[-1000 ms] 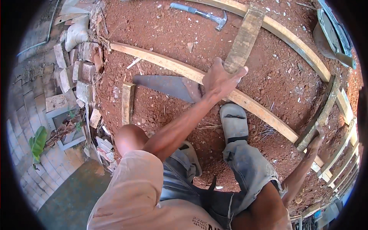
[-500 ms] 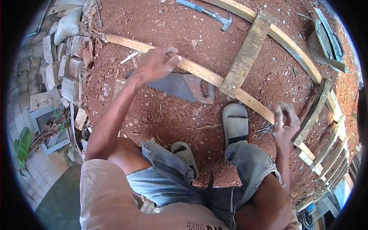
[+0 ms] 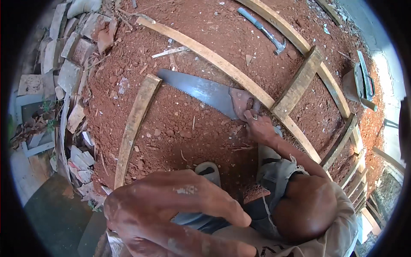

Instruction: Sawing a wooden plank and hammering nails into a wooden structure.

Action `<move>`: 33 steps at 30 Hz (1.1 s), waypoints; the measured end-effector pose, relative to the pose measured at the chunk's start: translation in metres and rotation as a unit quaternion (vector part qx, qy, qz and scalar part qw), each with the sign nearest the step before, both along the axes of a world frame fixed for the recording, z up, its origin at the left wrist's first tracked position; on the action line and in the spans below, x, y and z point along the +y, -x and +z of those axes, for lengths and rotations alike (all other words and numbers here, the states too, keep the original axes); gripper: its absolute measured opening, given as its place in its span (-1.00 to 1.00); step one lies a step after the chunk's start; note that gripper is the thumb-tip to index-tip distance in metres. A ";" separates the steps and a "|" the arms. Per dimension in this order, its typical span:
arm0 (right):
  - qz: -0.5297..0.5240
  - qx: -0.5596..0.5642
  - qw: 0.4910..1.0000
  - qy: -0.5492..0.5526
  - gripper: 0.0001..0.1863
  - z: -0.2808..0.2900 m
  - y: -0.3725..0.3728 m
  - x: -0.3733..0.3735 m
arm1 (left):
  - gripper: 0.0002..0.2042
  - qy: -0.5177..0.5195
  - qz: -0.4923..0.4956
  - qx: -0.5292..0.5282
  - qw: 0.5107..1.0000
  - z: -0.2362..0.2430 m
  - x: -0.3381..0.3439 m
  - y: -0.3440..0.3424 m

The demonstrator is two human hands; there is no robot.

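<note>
A handsaw [image 3: 201, 91] lies flat on the red earth, its grey blade pointing up-left and its brown handle [image 3: 240, 103] at the right. My right hand [image 3: 259, 126] reaches down past my bent knee [image 3: 305, 206], and its fingers close on the lower edge of the handle. My left hand [image 3: 171, 210] is raised very near the camera at the bottom. Its back faces up with the fingers held together pointing right, and its palm is hidden. A short wooden slat [image 3: 135, 124] lies left of the saw, apart from it.
A long curved slat [image 3: 205, 53] runs diagonally behind the saw, joined by a cross piece [image 3: 298, 82] to another rail. A hammer [image 3: 263, 30] lies beyond. Broken bricks [image 3: 70, 68] are piled at the left. My sandalled foot [image 3: 209, 170] rests below the saw. A tool [image 3: 359, 81] lies far right.
My right hand has come down from mid-air to the saw handle. My left hand has left the ground near the slat and risen close to the camera. The view has shifted.
</note>
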State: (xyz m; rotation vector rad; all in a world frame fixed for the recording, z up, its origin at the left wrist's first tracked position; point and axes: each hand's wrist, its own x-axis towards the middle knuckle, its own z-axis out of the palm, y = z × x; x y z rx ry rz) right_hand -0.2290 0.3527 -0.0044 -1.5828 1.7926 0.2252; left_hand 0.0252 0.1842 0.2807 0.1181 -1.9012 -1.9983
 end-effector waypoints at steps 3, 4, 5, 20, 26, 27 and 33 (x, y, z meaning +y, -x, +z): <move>0.004 0.002 0.999 0.050 -0.39 -0.006 -0.003 -0.003 | -0.69 0.039 0.095 0.071 0.992 0.005 0.017 -0.018; 0.000 0.000 0.996 0.095 -0.39 -0.007 -0.003 -0.006 | -0.66 0.044 0.117 0.079 0.989 0.007 0.022 -0.022; -0.024 -0.025 0.996 0.076 -0.41 -0.007 -0.003 -0.009 | -0.63 0.049 0.139 0.087 0.985 0.008 0.026 -0.026; 0.101 -0.283 0.952 -0.060 -0.69 0.034 -0.070 0.009 | -0.59 0.080 0.133 -0.025 0.988 -0.010 -0.013 -0.089; -0.106 -0.206 0.968 0.100 -0.81 0.035 -0.020 -0.026 | -0.40 0.131 0.317 -0.456 0.821 -0.106 -0.090 -0.170; -0.177 -0.180 0.960 0.118 -0.80 0.036 -0.014 -0.030 | -0.32 0.125 0.308 -0.519 0.788 -0.136 -0.093 -0.190; -0.334 -0.276 0.900 0.056 -0.80 0.049 -0.019 -0.040 | -0.13 0.311 0.287 -0.602 0.677 -0.264 0.004 -0.320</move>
